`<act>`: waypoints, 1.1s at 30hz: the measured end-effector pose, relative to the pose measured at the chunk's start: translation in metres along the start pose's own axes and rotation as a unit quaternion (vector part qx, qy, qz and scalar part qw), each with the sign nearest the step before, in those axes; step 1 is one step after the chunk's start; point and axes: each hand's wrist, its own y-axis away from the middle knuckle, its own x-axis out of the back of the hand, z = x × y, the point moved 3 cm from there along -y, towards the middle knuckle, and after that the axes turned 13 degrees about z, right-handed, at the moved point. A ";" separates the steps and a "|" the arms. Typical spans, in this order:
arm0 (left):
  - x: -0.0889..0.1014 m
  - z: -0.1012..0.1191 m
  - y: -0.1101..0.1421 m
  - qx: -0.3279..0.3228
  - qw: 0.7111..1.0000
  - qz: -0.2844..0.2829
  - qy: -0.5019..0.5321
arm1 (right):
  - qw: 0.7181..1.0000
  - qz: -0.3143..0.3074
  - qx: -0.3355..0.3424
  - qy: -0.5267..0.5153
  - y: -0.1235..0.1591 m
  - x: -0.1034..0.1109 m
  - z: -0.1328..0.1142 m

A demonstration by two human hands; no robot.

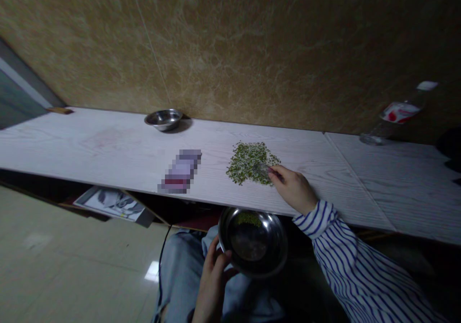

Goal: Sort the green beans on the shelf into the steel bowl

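A spread of green beans (242, 162), mixed with small white grains, lies on the pale wood-grain shelf top. At its right side my right hand (293, 186) pinches a small greyish, see-through piece (262, 169) resting among the beans; its exact kind is unclear. Below the front edge of the shelf, my left hand (215, 270) grips the left rim of a shiny metal bowl (277, 253). The bowl is tilted over my lap, with some green beans (248, 218) gathered along its far inner side.
A smaller metal bowl (163, 120) stands near the wall. A pixelated phone-like item (182, 171) lies left of the beans. At the right stands a clear plastic bottle (399, 114) with a red-and-white label. Under the shelf top (90, 145) an open box (115, 204) sticks out.
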 end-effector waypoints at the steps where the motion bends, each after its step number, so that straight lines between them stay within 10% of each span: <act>1: 0.000 0.000 0.000 0.002 1.000 0.001 -0.002 | 1.000 -0.002 0.002 -0.003 0.000 -0.001 -0.001; 33: 0.005 0.001 -0.001 0.009 0.999 -0.036 0.001 | 0.997 -0.024 -0.007 -0.070 0.032 0.027 -0.001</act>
